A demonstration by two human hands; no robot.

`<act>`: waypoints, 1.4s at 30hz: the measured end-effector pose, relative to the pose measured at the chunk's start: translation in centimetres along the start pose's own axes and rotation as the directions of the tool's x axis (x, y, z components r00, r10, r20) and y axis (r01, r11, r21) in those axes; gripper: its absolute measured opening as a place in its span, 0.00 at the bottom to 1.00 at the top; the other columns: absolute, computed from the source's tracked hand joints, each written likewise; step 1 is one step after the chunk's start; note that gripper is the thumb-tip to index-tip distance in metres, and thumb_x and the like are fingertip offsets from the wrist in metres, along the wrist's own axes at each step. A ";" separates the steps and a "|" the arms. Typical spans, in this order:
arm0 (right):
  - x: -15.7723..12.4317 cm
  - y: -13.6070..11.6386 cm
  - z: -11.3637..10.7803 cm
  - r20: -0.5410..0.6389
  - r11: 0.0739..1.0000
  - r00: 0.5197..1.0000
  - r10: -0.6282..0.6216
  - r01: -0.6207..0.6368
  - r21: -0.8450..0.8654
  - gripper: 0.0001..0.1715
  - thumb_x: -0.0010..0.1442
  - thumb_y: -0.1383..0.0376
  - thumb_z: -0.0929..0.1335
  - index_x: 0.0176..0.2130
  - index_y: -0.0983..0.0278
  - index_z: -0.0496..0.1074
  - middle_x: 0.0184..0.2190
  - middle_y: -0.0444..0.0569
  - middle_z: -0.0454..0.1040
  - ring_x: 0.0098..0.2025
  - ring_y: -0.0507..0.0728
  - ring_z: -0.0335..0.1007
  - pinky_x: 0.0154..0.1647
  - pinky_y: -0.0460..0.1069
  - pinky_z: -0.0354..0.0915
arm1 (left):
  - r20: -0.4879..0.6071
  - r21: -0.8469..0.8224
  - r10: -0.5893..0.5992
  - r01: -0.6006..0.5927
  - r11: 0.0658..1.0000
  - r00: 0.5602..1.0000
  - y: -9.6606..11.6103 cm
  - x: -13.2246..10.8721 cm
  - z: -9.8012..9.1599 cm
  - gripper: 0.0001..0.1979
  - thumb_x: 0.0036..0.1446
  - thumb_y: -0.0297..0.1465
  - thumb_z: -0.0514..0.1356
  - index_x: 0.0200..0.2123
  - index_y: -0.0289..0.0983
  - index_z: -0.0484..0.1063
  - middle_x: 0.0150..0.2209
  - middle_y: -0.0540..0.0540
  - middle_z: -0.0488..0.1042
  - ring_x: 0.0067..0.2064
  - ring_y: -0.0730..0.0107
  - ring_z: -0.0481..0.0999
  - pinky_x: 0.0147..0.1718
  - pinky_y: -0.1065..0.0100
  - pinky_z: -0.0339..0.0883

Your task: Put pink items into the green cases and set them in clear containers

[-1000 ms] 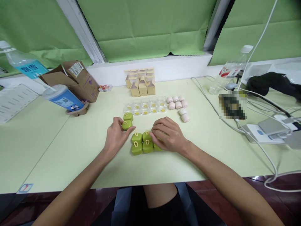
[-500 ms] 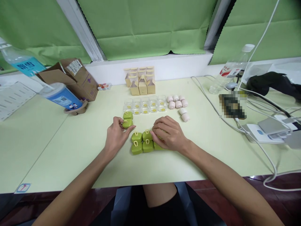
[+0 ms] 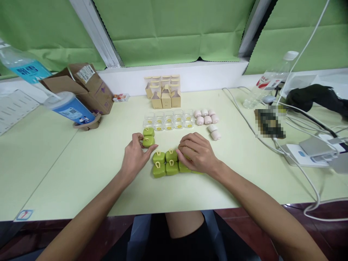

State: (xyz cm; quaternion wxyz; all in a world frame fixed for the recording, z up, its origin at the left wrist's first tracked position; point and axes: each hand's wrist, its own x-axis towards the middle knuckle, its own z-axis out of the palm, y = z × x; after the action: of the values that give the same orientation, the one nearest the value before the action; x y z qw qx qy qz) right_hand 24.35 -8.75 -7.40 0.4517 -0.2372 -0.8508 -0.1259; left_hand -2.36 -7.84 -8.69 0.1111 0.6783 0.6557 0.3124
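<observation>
Green cases, nearest rows running left-right, loops uppermost

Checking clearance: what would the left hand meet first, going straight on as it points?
Probably the green piece beside its thumb; the left hand may be touching it, though depth is unclear.

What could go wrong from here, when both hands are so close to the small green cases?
The left hand is at the nearer of two green cases; a push might drive the farther one into the clear containers behind it. The right hand hides part of the green group, so a covered case could perhaps be knocked out of line unseen.
</observation>
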 end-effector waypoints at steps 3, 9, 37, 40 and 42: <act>0.1 0.2 -0.1 -0.009 1.000 1.000 0.015 -0.016 -0.012 0.14 0.69 0.71 0.71 0.31 0.60 0.72 0.31 0.47 0.80 0.40 0.59 0.74 0.35 0.55 0.65 | 0.006 -0.007 -0.003 0.003 1.000 1.000 0.0 -0.1 -0.1 0.30 0.58 0.51 0.69 0.53 0.41 0.62 0.45 0.40 0.81 0.42 0.50 0.84 0.42 0.56 0.75; 0.2 0.7 -0.1 -0.078 1.000 0.997 0.017 -0.018 -0.017 0.13 0.68 0.72 0.71 0.32 0.60 0.72 0.30 0.47 0.80 0.38 0.59 0.74 0.34 0.55 0.66 | 0.013 0.018 0.000 0.000 1.000 1.000 -0.2 -0.4 0.0 0.31 0.60 0.50 0.69 0.56 0.41 0.63 0.48 0.39 0.82 0.45 0.49 0.84 0.44 0.55 0.75; 0.0 0.5 0.1 -0.052 0.999 0.997 0.049 -0.048 0.017 0.13 0.68 0.73 0.71 0.32 0.60 0.72 0.29 0.47 0.80 0.37 0.58 0.75 0.34 0.54 0.67 | -0.032 0.250 0.122 -0.110 0.962 0.992 -1.5 0.8 0.1 0.28 0.68 0.57 0.58 0.44 0.36 0.76 0.31 0.43 0.80 0.33 0.56 0.79 0.35 0.62 0.65; 0.0 0.6 0.2 -0.042 0.998 0.997 0.061 -0.060 0.026 0.13 0.69 0.73 0.71 0.32 0.60 0.72 0.29 0.47 0.80 0.37 0.58 0.75 0.34 0.55 0.68 | -0.039 0.280 0.162 -0.145 0.949 0.986 -1.5 0.8 0.1 0.27 0.70 0.56 0.56 0.43 0.37 0.77 0.31 0.43 0.80 0.34 0.55 0.79 0.35 0.62 0.64; 0.0 0.6 0.2 -0.040 0.997 0.997 0.069 -0.067 0.032 0.13 0.69 0.72 0.71 0.32 0.60 0.72 0.29 0.47 0.80 0.37 0.59 0.75 0.34 0.55 0.68 | -0.044 0.299 0.176 -0.155 0.942 0.983 -1.5 0.8 0.2 0.28 0.71 0.56 0.56 0.44 0.36 0.77 0.32 0.43 0.80 0.34 0.56 0.79 0.34 0.62 0.63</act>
State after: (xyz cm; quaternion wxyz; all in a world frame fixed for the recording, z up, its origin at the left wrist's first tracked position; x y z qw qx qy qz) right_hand 24.50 -8.16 -7.50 0.4768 -0.2564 -0.8345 -0.1024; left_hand -3.53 -6.87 -9.49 -0.0407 0.7285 0.6391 0.2433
